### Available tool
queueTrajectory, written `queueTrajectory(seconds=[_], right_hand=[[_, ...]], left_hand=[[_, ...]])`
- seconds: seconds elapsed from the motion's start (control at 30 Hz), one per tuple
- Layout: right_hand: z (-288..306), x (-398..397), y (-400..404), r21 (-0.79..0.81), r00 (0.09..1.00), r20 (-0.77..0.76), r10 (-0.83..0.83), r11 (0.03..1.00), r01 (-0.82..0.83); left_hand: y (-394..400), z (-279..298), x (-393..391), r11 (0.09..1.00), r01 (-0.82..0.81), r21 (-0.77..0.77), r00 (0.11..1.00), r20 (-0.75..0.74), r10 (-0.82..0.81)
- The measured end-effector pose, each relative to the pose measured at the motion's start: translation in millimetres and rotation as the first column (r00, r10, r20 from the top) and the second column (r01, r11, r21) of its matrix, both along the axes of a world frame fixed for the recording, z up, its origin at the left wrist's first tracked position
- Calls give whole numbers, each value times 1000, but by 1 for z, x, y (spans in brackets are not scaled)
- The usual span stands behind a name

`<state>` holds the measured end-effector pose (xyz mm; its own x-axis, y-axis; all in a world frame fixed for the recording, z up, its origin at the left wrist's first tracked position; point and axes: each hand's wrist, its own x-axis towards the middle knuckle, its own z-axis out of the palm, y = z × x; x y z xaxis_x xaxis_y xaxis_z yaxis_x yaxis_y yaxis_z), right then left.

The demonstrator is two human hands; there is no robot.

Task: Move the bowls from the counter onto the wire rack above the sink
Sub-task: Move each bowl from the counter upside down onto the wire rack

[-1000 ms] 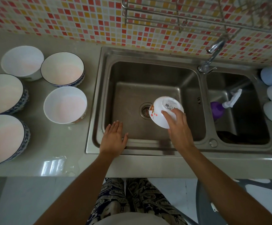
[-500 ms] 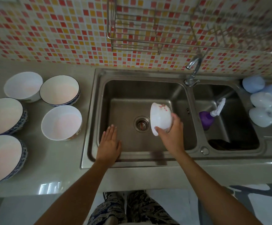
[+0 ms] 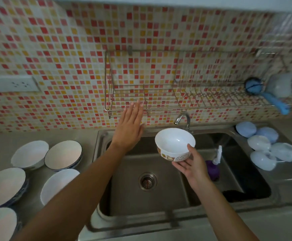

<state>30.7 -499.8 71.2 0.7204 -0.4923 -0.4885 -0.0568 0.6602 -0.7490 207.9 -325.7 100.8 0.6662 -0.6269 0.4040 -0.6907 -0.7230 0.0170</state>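
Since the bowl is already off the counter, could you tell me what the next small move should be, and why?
Probably lift the bowl up and back toward the left, open section of the wire rack. The right hand holds it upright over the sink, below the rack's front rail, while the left hand reaches open toward that bare section.

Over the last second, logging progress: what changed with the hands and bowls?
The right hand turned the small white cartoon-printed bowl from tipped over to mouth-up and raised it out of the steel sink, keeping its grip. The left hand left the sink's front edge and rose, open, toward the wire rack. The five white counter bowls stayed put.
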Motion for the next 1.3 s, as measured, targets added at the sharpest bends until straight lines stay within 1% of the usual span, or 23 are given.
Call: queueTrajectory(seconds=[0.13, 0.2, 0.3, 0.4, 0.5, 0.57, 0.63, 0.7, 0.73, 0.8, 0.87, 0.9, 1.0, 1.07, 1.13, 1.17, 1.23, 1.27, 1.3], right_hand=[[29, 0, -6, 32, 998, 66, -13, 999, 11], [44, 4, -9, 48, 995, 95, -9, 999, 5], [69, 18, -15, 14, 986, 162, 38, 999, -41], [97, 42, -20, -93, 975, 203, 93, 993, -75], [116, 75, -25, -228, 977, 199, 82, 973, -35], [124, 96, -29, -340, 978, 199, 63, 940, 9], [127, 115, -34, -466, 981, 190, 49, 884, 46], [128, 131, -39, -602, 986, 165, 28, 795, 78], [127, 139, -41, -676, 987, 159, 26, 731, 90], [125, 153, -46, -825, 986, 160, 47, 555, 108], [121, 164, -50, -933, 988, 134, 78, 347, 99], [117, 167, -52, -964, 990, 103, 93, 253, 77], [105, 177, -58, -999, 989, -19, 146, 34, -24], [99, 181, -61, -986, 977, -125, 170, -126, -104], [95, 183, -63, -952, 964, -203, 174, -267, -152], [92, 185, -63, -933, 958, -227, 173, -322, -163], [89, 192, -65, -904, 942, -282, 181, -379, -198], [89, 196, -65, -894, 927, -324, 191, -383, -233], [90, 198, -65, -887, 906, -371, 205, -367, -281]], left_hand=[[-15, 13, 16, 991, -68, 115, 998, -6, 69], [-18, 12, 20, 988, -80, 133, 996, -30, 85], [-21, 10, 23, 985, -101, 140, 994, -37, 107], [-21, 12, 23, 986, -87, 145, 994, -56, 96], [-21, 13, 22, 988, -94, 124, 991, -85, 105], [-22, 15, 20, 986, -109, 124, 985, -117, 123], [-24, 16, 17, 984, -123, 129, 979, -144, 141], [-25, 18, 15, 983, -136, 122, 973, -168, 156], [-26, 18, 14, 983, -144, 114, 971, -177, 163], [-28, 20, 14, 982, -155, 112, 966, -192, 174], [-29, 19, 14, 980, -161, 114, 964, -194, 180], [-30, 18, 14, 980, -164, 112, 965, -189, 183], [-31, 16, 15, 978, -167, 125, 967, -171, 187], [-30, 15, 17, 977, -167, 133, 968, -165, 188], [-30, 15, 19, 978, -162, 132, 967, -178, 184], [-30, 16, 20, 978, -161, 134, 964, -189, 185], [-30, 16, 20, 978, -165, 132, 961, -204, 189], [-31, 17, 19, 977, -168, 130, 960, -204, 192], [-31, 17, 19, 976, -171, 133, 960, -202, 196]])
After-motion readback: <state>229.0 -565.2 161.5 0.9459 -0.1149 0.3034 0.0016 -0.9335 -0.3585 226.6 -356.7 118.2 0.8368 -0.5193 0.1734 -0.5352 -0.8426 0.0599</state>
